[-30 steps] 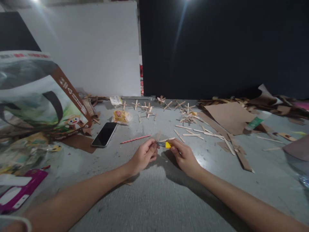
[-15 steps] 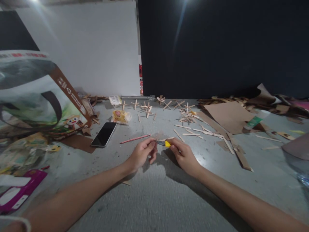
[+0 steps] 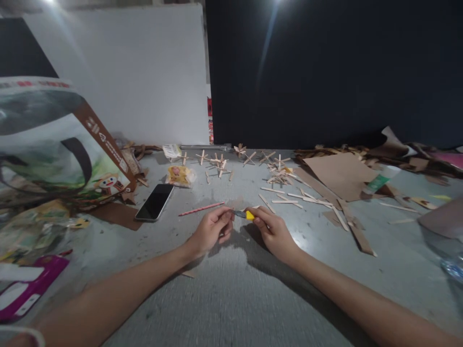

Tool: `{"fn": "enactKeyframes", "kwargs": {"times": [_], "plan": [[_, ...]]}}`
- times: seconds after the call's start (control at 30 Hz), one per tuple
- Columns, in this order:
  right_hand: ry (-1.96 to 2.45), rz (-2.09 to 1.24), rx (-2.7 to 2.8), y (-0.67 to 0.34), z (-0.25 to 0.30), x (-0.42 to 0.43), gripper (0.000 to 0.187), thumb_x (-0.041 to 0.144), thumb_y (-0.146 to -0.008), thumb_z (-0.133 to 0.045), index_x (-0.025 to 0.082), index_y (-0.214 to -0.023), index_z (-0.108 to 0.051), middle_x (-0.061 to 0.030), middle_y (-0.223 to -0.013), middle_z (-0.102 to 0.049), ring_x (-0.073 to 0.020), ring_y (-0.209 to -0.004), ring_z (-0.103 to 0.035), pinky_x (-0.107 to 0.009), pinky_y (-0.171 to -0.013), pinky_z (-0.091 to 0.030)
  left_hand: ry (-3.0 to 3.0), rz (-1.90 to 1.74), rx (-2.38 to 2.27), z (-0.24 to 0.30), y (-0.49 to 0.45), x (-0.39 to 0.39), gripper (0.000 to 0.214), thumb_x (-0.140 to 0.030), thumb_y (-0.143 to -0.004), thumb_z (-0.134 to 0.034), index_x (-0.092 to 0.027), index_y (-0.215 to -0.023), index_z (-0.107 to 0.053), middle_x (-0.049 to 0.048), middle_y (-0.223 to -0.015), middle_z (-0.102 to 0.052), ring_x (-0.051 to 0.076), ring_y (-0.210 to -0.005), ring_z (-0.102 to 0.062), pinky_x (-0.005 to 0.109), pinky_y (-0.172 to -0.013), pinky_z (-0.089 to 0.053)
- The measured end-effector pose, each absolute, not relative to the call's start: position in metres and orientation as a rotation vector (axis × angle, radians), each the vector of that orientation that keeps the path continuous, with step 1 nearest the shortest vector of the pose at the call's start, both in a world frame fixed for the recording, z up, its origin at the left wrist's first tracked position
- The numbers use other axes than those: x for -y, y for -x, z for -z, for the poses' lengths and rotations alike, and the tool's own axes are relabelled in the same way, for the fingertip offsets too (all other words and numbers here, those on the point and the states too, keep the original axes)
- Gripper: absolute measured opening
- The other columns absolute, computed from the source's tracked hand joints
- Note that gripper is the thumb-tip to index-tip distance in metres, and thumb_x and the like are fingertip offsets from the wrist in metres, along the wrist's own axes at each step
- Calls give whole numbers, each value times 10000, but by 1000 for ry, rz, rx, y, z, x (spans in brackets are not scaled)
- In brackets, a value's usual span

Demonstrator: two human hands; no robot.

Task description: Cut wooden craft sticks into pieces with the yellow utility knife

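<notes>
My right hand (image 3: pixel 273 230) is closed around a small cutter knife (image 3: pixel 250 215) with a yellow body. Its dark grey blade points left, and the tip ends at the fingers of my left hand (image 3: pixel 213 226). Those fingers are pinched together; what lies between them is too small and hidden to make out. Just behind my left hand lies a pink striped pencil (image 3: pixel 201 208) on the grey table (image 3: pixel 217 299). Several loose wooden sticks (image 3: pixel 285 202) are scattered beyond my right hand.
Crossed stick pieces (image 3: pixel 221 164) stand along the back. A phone (image 3: pixel 155 202), a yellow packet (image 3: pixel 180 177), a large printed bag (image 3: pixel 97 159) and a purple object (image 3: pixel 34 289) are on the left. Brown cardboard (image 3: pixel 340 176) and a cylinder (image 3: pixel 443 219) occupy the right.
My hands stay close together with the knife between them. The pale stick seen along the blade before is now mostly out of sight. The view has shifted slightly.
</notes>
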State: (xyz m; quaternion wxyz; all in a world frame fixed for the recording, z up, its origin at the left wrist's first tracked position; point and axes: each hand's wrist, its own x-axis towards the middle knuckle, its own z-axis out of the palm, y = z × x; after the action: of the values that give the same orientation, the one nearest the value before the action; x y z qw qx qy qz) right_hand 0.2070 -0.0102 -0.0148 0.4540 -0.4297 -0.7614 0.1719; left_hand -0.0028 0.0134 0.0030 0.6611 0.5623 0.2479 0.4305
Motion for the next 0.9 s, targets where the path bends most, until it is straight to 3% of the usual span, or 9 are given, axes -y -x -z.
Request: {"fn": "enactKeyframes", "kwargs": {"times": [0.23,0.9], "plan": [[1041,-438,1876,-206,16,10,334,257,-1062,-408,185,-1172,-715,-91,-952,-676,-205,-833,-639,-300,-759,-493,-1309,-913,-536,-1,4,-15,445,-592,-893,-703,-170,-846,-570,-99,-553,-378,46,-427,-266,167,-384,-199],[1044,-438,1878,-206,14,11,362,312,-1077,-394,204,-1204,-716,-89,-935,-667,-216,-831,-641,-309,-765,-509,-1271,-898,-552,1,3,-15,460,-611,-878,-710,-175,-851,-566,-100,-551,-345,57,-450,-244,183,-420,-161]]}}
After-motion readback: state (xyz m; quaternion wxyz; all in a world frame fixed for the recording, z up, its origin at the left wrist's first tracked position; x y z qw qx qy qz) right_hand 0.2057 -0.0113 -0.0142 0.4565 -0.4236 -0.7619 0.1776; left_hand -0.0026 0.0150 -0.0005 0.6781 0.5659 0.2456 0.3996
